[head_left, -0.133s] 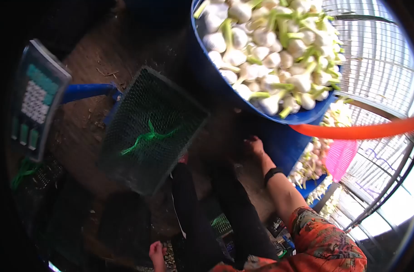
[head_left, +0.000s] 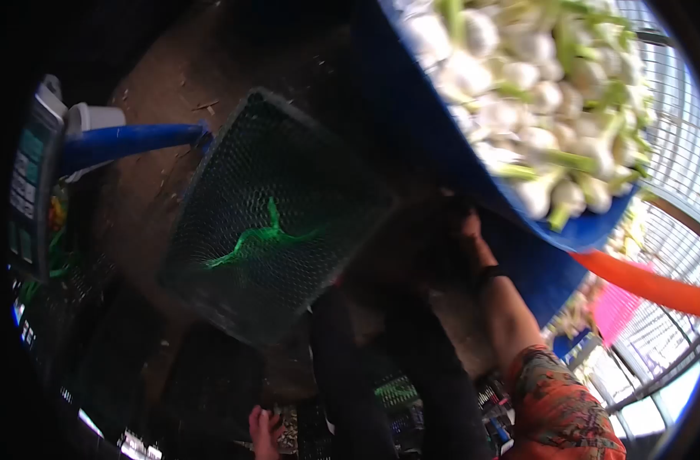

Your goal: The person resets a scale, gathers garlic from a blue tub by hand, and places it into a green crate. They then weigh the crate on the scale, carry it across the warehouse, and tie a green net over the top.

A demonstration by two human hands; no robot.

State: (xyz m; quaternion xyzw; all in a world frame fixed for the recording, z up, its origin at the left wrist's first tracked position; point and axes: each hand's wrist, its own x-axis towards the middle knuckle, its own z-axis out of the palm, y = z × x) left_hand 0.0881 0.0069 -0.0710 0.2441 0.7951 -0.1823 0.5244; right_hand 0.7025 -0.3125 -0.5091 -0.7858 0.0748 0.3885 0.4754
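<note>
A green mesh basket (head_left: 288, 161) stands tilted at the centre, with bright green netting (head_left: 265, 234) gathered on its mesh. To its right, my right hand (head_left: 466, 222) reaches into shadow beside a blue tub (head_left: 472, 161); its fingers are dark and smeared, and any held item is hidden. Many garlic bulbs (head_left: 534, 100) with short green stems fill the tub. My left hand (head_left: 265, 429) hangs low near the bottom edge, its fingers loosely bent and apart with nothing between them.
A scale display (head_left: 29, 184) stands at the far left near a blue bar (head_left: 135, 146) and a white container (head_left: 97, 119). An orange strip (head_left: 649, 285) extends right from the tub. Beyond are a pink basket (head_left: 618, 307), more garlic and wire mesh. Dark crates lie below.
The view has shifted, so the tub appears larger and farther right. My right hand appears farther right and slightly higher, still beside the tub. My left hand has barely moved.
</note>
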